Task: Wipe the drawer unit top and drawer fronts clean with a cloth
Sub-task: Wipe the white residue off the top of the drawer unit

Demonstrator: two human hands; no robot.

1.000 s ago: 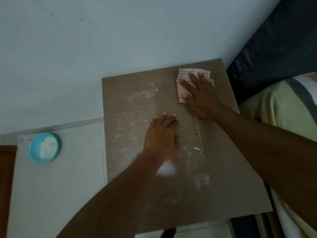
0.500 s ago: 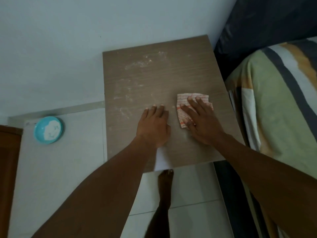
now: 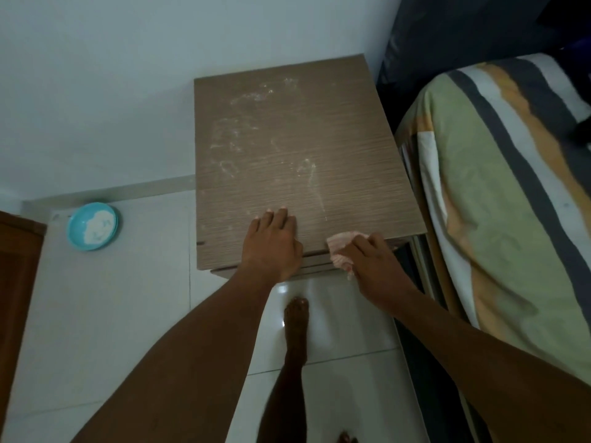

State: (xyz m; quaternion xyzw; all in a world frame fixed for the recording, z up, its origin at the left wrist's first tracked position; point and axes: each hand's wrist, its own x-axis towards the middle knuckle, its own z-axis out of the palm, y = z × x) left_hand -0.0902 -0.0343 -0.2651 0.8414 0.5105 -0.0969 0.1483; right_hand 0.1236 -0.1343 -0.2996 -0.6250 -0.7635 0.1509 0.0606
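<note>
Right hand [image 3: 372, 266] bunches the pink-striped cloth [image 3: 340, 251] at the front lip; left hand [image 3: 271, 243] lies flat and empty.
The cloth has swept from the far corner off the brown wood-grain drawer unit top [image 3: 294, 148]; white powder streaks [image 3: 256, 100] remain left, so fronts likely wait.

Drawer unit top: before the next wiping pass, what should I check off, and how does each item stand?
1. Cloth held by right hand: ok.
2. Left hand flat on drawer unit top, steadying it: ok.
3. Top free of white powder: not ok, smears remain at the far left and centre.
4. Nothing standing on the top in the cloth's way: ok.
5. Drawer fronts clean: cannot tell, barely visible.
6. Blue plate on the floor, clear of the unit: ok.
</note>
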